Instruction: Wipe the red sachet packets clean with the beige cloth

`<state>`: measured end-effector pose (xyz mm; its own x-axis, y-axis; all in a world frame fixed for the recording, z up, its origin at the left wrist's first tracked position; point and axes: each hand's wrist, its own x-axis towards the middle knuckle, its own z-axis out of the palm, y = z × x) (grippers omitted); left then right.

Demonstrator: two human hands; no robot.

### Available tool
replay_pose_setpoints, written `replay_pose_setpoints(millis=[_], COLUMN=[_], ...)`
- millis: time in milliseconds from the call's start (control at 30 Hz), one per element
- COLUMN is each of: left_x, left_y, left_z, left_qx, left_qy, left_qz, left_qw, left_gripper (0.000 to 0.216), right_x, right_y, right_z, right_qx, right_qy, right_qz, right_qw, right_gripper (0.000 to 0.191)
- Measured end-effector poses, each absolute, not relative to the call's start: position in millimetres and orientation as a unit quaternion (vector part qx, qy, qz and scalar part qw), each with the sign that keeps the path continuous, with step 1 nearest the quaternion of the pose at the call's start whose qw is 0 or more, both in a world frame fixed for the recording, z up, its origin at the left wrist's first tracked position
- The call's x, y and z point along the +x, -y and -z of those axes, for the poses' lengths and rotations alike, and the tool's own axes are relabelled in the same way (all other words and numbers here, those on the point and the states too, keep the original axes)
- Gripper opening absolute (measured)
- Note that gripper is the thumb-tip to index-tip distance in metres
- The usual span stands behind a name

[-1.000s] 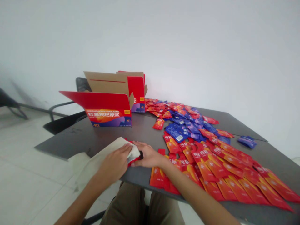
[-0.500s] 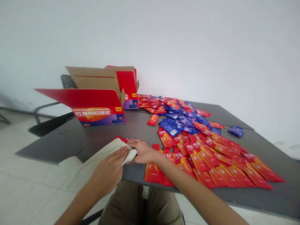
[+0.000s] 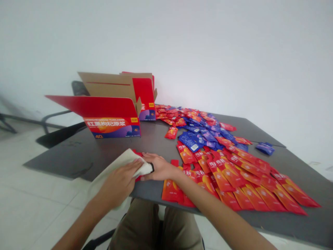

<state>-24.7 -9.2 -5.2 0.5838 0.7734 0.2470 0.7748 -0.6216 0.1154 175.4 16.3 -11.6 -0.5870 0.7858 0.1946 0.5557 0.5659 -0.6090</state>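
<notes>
Near the table's front edge my left hand (image 3: pixel 121 182) is pressed onto a whitish cloth (image 3: pixel 126 158), its fingers close together on top. The cloth is draped over a red pouch (image 3: pixel 137 152), of which only small red edges show; part of the cloth hangs past the table edge. My right hand (image 3: pixel 159 167) closes on the pouch's right end, thumb toward me, and touches the cloth's edge. A dark spot, perhaps the pouch's cap, shows beside the right fingers. Right of my hands, red-orange pouches (image 3: pixel 223 173) lie in overlapping rows.
Two open cartons, a front one (image 3: pixel 114 127) and a rear one (image 3: pixel 147 95), stand at the back left with flaps raised. Blue pouches (image 3: pixel 192 140) and red ones are heaped behind the rows. A lone blue pouch (image 3: pixel 265 148) lies at right. A black chair (image 3: pixel 61 135) is beyond the table.
My left hand and the cloth have shifted slightly over the pouch, and the cloth's hanging part has moved. My right hand stays in about the same place. The view has turned slightly left.
</notes>
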Motion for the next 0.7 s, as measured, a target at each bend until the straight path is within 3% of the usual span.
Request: replay_pose_setpoints(millis=[133,367,533,700], left_x=[-27,-19,-23,-18], left_y=[-14,14,-13,12], left_z=[-7,4,-11,2], left_qx=[-0.853,-0.903,-0.838,-0.891], left_qy=[0.511,0.406,0.537,0.436], left_qz=[0.104,0.139,0.091,0.123], left_qw=[0.025,-0.001,0.024,0.014], left_gripper=[0.047,0.052,0.048,0.055], right_x=[176,174,175,174], right_y=[-15,-19,-15,-18], right_z=[10,14,8,14], right_qx=[-0.397,-0.377,-0.394,-0.382], right_qy=[0.851,0.860,0.851,0.855], right_qz=[-0.255,-0.249,-0.258,-0.247], right_qw=[0.233,0.237,0.235,0.247], right_gripper=[0.085,0.082,0.086,0.078])
